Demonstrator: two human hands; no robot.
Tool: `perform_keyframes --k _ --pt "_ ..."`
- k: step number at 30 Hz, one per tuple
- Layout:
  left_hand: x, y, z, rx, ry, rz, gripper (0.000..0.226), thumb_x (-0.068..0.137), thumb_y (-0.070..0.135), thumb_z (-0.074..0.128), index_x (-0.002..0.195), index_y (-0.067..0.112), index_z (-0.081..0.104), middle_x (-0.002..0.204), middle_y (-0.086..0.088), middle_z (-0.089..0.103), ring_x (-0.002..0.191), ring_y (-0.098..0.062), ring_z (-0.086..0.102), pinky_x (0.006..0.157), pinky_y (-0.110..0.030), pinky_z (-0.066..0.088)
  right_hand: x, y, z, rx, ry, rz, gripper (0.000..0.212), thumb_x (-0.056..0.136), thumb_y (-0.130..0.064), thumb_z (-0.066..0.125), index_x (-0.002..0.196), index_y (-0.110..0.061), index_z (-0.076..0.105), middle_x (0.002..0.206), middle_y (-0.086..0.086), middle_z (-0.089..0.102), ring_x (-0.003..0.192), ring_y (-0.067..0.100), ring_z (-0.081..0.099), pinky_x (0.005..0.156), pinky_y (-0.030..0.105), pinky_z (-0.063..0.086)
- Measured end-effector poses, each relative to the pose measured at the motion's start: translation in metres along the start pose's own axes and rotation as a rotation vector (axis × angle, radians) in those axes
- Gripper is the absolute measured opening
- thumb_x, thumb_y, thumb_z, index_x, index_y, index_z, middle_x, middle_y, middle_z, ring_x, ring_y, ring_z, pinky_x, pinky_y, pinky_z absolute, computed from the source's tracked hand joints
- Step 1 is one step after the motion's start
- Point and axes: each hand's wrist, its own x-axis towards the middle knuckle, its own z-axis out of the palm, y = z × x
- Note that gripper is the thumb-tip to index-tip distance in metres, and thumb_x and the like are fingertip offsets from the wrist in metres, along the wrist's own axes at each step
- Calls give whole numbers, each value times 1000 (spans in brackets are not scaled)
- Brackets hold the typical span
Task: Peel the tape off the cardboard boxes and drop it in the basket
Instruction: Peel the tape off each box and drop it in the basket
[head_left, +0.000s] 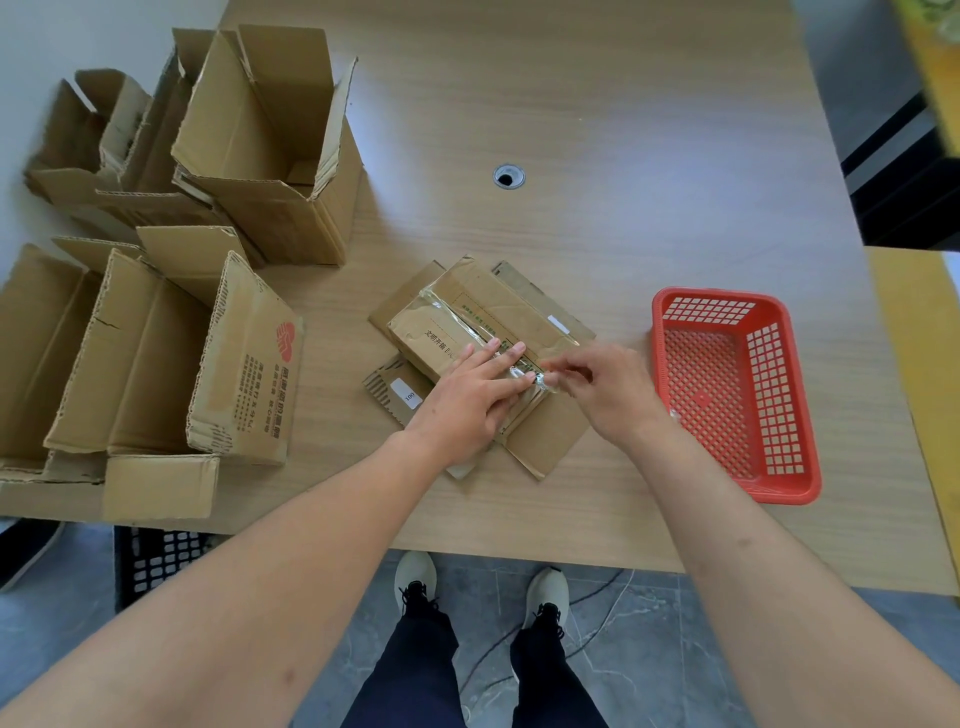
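The left hand (470, 395) lies flat with straight fingers pressing down on a flattened brown cardboard box (467, 322) in the middle of the wooden worktop (597, 130). It hides the near part of that box. The right hand (602, 387) has its fingertips curled in at the box's near right corner, pinching the end of a strip of clear shiny tape (467, 325). The fingertips are blurred, so exactly how much tape is lifted is hard to make out. The rest of the strip runs along the box top towards the far left.

Just right of the hands sits a red plastic lattice basket (789, 483); a small clear scrap may lie inside, but it is too faint to tell. On the left stand several opened brown cardboard boxes (270, 156), the nearest cut off by the frame edge.
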Motion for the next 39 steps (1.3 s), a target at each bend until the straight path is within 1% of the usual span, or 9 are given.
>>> perform_keyframes --k 1,3,7,15,19,23,29,34,39 --pt "0 -1 -1 0 -2 3 35 105 20 54 140 24 62 162 -1 36 155 -27 22 127 -34 5 0 1 0 -1 -59 -40 21 87 -15 80 107 -20 81 95 0 72 75 3 56 74 7 39" --pt "1 -1 -1 1 -3 1 34 105 21 55 138 24 64 161 -1 38 154 -27 24 127 -37 8 -2 3 3 72 -143 -49 30 84 -12 83 112 -20 79 99 1 64 77 8 58 73 6 40" --pt "2 2 -1 -10 10 -9 33 103 20 58 135 22 67 159 -2 42 152 -29 29 126 -46 16 -3 7 6 74 -149 -62 40 74 -11 90 112 -19 79 96 -3 59 75 12 60 73 15 47" --pt "0 4 -7 10 -12 -5 34 105 25 56 138 24 64 161 1 38 153 -26 26 127 -41 13 5 8 8 -139 -92 -192 13 78 -14 85 83 -14 73 87 -5 63 78 15 57 72 33 47" --pt "-3 3 -10 15 -23 9 35 106 27 54 140 25 62 161 1 37 154 -25 25 127 -39 11 2 16 13 110 -2 35 16 79 -18 85 75 -22 70 75 -10 70 74 5 63 70 22 46" --pt "-2 3 -12 31 -54 21 36 106 29 53 142 26 60 162 1 36 154 -25 24 127 -39 11 -9 23 24 589 63 291 14 86 -7 79 79 -11 68 86 0 76 82 18 74 82 38 62" --pt "-3 -1 -10 38 -53 23 35 106 26 54 139 25 63 161 0 37 153 -27 26 127 -43 13 -22 25 30 985 279 426 18 90 -1 74 78 -10 65 85 6 77 85 24 77 79 30 62" --pt "-4 0 -7 22 -7 29 32 103 22 59 134 22 67 158 -2 42 151 -30 31 125 -47 19 -12 22 14 715 196 336 14 84 -8 83 81 -8 69 82 7 77 83 26 76 76 32 62" --pt "0 0 -8 43 43 -15 28 101 28 63 127 26 72 151 5 52 145 -25 39 119 -42 27 -3 9 8 437 118 243 31 69 -15 94 91 -24 74 82 -5 65 60 3 58 61 18 51"
